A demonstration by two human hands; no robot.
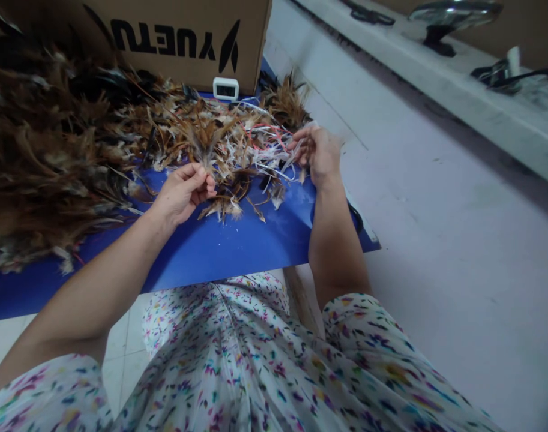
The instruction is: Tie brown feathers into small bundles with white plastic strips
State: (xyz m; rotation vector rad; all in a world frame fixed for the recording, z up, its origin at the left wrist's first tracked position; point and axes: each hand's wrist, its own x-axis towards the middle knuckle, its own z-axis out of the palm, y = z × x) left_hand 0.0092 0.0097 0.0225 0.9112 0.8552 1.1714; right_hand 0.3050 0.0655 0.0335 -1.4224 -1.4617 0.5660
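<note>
Pinched between the thumb and fingers of my left hand (188, 187) is a small bunch of brown feathers (206, 139), its tips fanning upward. My right hand (317, 153) is at the right end of the blue tabletop (188, 258), fingers curled around a thin white strip (295, 157). Red and white strings (269, 139) lie tangled just left of that hand. Below my left hand, loose feathers (226, 207) are scattered on the blue surface.
A large heap of brown feathers (44, 138) covers the table's left side. Behind stands a cardboard box (183, 66), with a small white digital display (225, 89) before it. A pale wall (436, 210) and a ledge (418, 66) bearing a shiny metal object (456, 13) are at right.
</note>
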